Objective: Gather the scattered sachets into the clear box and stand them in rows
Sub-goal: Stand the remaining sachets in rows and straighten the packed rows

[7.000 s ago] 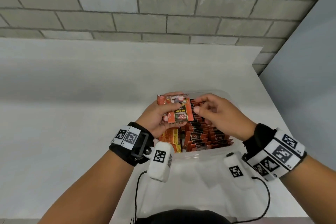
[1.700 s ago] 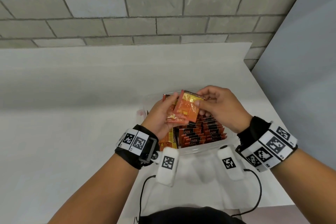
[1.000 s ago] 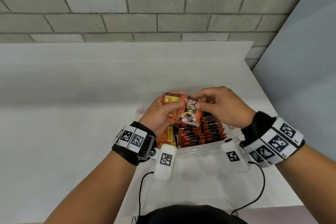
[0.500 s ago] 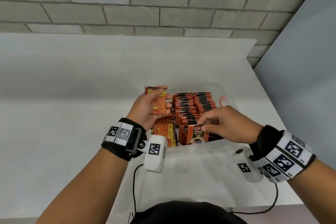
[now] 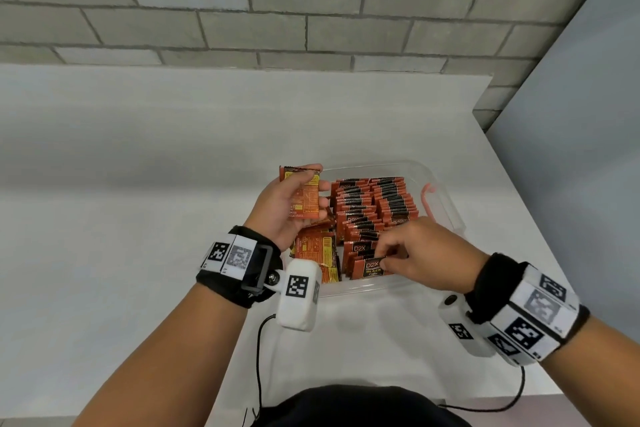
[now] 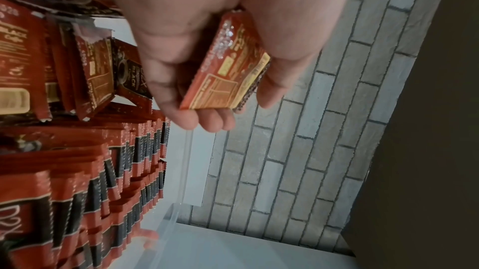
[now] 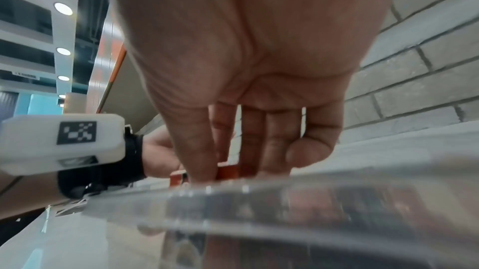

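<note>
At near wall of box [image 5: 446, 198], my right hand [image 5: 426, 256] pinches sachet [image 5: 370, 267] top, seating it on row end. My left hand [image 5: 284, 208] grips spare stack [image 5: 304, 196] above box. Risk: push too hard, packed rows [image 5: 374, 208] lean, topple; left stack may slip.

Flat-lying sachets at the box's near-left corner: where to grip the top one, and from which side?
A judgement: take the top flat-lying sachet by its left edge, coming from above on the left. It lies face up; the standing rows crowd its right side and the clear box wall its near end. The left hand holds a sachet; the right hand pinches the front sachet.
</note>
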The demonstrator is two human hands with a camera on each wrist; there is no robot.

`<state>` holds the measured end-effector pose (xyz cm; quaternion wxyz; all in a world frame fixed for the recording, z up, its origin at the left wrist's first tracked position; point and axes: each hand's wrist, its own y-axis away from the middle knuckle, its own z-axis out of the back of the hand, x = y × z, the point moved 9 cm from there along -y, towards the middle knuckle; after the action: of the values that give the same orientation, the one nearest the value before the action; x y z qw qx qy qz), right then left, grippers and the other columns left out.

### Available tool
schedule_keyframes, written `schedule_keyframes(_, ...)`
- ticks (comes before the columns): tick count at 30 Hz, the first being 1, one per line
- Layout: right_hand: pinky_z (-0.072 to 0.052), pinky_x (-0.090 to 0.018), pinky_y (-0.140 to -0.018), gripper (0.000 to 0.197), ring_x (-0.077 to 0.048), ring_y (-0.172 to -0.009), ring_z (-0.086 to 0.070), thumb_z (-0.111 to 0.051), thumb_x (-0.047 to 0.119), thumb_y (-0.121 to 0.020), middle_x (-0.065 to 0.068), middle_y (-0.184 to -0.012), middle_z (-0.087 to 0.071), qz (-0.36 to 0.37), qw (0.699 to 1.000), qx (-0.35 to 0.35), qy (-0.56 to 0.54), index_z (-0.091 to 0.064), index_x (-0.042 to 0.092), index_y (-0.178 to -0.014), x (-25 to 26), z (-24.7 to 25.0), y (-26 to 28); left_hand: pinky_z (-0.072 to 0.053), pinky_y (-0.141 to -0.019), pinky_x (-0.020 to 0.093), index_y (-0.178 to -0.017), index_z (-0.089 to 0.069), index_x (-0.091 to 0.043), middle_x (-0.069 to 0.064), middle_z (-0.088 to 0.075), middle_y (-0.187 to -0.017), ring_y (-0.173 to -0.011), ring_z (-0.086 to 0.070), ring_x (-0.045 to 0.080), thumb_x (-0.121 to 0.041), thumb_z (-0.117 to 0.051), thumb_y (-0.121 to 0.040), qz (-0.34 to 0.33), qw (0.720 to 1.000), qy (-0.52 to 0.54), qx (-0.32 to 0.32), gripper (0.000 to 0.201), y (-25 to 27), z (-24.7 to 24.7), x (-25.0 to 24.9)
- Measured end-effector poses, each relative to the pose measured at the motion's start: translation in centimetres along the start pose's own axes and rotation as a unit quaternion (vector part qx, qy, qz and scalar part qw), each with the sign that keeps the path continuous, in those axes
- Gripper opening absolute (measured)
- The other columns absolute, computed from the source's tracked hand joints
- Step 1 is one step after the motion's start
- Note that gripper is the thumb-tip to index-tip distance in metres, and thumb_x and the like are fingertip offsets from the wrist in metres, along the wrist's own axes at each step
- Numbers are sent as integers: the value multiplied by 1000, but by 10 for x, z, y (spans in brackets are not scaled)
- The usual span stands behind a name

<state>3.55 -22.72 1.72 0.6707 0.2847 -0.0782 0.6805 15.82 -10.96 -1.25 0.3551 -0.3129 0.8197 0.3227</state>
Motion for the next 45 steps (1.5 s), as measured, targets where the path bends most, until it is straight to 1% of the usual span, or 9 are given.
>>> schedule_keyframes(7,-34,-11,-60,12,-4,-74,-52,-65,16,-87,12,-79,-57,2,996,13,85,-68,23,-96,4,-9,-11,-54,-54,28,-109,-63,-11,8,-68,-81,-60,-62,17,-16,-51,-95,4,1000,-9,-10,20,0,0,1)
schedule_keyframes(13,-28,-6,-59,5,8,-63,-43,-69,16,-84,16,-77,-55,7,994,40,101,-69,19,-81,4,-15,-19,-55,-56,30,-110,-62,-10,9,-68,-83,-62,-62,19,-16,-52,-94,7,1000,-6,-10,20,1,-2,0)
schedule_keyframes(25,-45,-15,-63,14,-5,-70,-59,-76,30,-79,10,-76,-63,-36,999,37,-7,-67,21,-85,-16,-12,-15,-61,-60,38,-111,-49,1,21,-69,-83,-67,-70,30,-3,-41,-96,24,999,34,-28,17,6,-7,5)
schedule_keyframes(28,-46,-17,-68,13,-5,-68,-57,-72,33,-82,7,-76,-63,-31,992,-35,-117,-66,22,-86,-15,10,-11,-59,-70,42,-107,-52,-2,20,-68,-86,-74,-69,30,0,-43,-95,25,1000,-7,-6,15,8,-14,6)
schedule_keyframes(31,-39,-5,-70,19,3,-65,-52,-65,34,-87,9,-84,-63,-31,973,-139,-180,-61,28,-105,-9,41,-9,-57,-77,39,-103,-58,-6,12,-69,-94,-84,-68,25,-1,-55,-90,3,996,-84,24,15,9,-26,5)
schedule_keyframes(34,-45,-15,-67,31,2,-66,-55,-64,35,-88,10,-89,-63,-22,958,-172,-229,-54,32,-117,0,55,-13,-54,-72,33,-104,-60,-5,9,-70,-96,-83,-67,21,-11,-68,-78,-21,988,-145,48,28,12,-40,3)
schedule_keyframes(38,-49,-20,-65,13,-8,-67,-59,-71,24,-84,4,-87,-66,13,944,-240,-228,-63,28,-94,10,71,-13,-50,-59,24,-93,-61,-10,10,-69,-93,-78,-66,20,-21,-74,-70,-40,985,-162,46,29,15,-50,-3)
schedule_keyframes(42,-44,-12,-61,18,-6,-65,-56,-72,15,-82,12,-82,-62,44,899,-383,-206,-60,28,-76,11,95,6,-55,-63,30,-109,-60,-7,16,-65,-101,-84,-64,23,-59,-63,-77,18,995,-89,-38,61,17,-36,-1)
schedule_keyframes(45,-47,-18,-68,14,-8,-74,-57,-74,4,-78,6,-87,-59,107,915,-365,-134,-67,16,-80,26,90,8,-58,-55,26,-101,-61,-1,18,-69,-88,-70,-70,23,-44,-55,-89,67,997,-46,2,45,21,-47,3)
